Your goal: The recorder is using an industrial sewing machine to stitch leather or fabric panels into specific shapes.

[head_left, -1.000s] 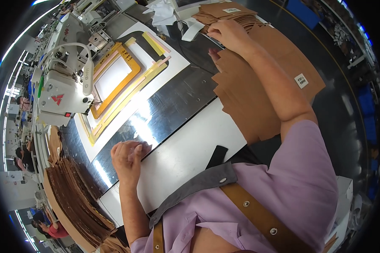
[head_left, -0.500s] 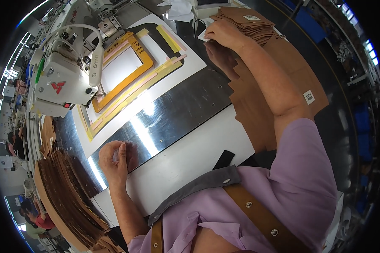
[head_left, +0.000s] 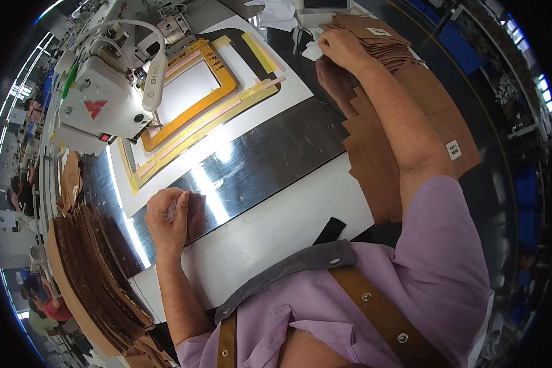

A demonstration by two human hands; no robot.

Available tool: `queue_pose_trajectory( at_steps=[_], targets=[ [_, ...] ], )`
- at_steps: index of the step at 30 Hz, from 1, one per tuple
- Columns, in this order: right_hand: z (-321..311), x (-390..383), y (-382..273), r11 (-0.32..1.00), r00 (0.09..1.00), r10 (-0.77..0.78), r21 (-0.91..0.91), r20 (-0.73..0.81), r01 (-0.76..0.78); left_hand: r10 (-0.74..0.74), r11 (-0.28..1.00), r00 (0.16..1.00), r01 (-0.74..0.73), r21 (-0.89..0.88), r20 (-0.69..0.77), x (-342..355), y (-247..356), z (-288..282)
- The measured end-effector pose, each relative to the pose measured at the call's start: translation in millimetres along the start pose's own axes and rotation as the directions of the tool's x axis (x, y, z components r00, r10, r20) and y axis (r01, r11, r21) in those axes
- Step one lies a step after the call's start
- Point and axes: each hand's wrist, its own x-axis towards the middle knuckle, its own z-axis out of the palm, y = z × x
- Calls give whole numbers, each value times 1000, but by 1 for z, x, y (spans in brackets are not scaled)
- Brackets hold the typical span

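Note:
My right hand (head_left: 345,50) reaches to the far side of the worktable, its fingers bent and drawn together. Its fingertips meet the edge of a small white scrap (head_left: 311,51); whether they grip it is hard to see. Just right of this hand lies a stack of brown leather-like pieces (head_left: 369,38). Close to the near edge of the shiny metal plate (head_left: 270,153), my left hand (head_left: 167,216) rests loosely curled, thumb against the fingers, with nothing visible in it. Beyond it, an orange frame (head_left: 193,109) lies under the head of a white sewing machine (head_left: 104,101).
Dark-edged brown pieces (head_left: 95,276) stand stacked at the left. Larger brown sheets (head_left: 380,153) spread under my right forearm. A yellow-taped template (head_left: 208,126) surrounds the orange frame on a white sheet (head_left: 294,98). Other people sit at the far left.
The whole view has shifted slightly, so the machine and table appear further right. My right hand has drawn slightly away to the right, showing more of the white scrap. The left hand stays put.

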Motion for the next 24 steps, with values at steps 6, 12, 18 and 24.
queue_pose_trajectory(
  at_steps=[6,12,18,24],
  targets=[
    [-46,-26,-94,866,995,-71,490,-75,99,-26,969,1000,24,-246,-7,27,24,17],
    [-29,-59,-212,667,916,-400,677,-27,311,-258,560,908,418,-716,329,66,28,68],
    [8,-59,-219,676,854,-507,559,-121,480,-389,649,892,442,-619,230,70,-11,54],
    [11,-67,-218,736,772,-635,338,41,587,-151,982,968,171,86,-201,70,-47,33]
  ],
)
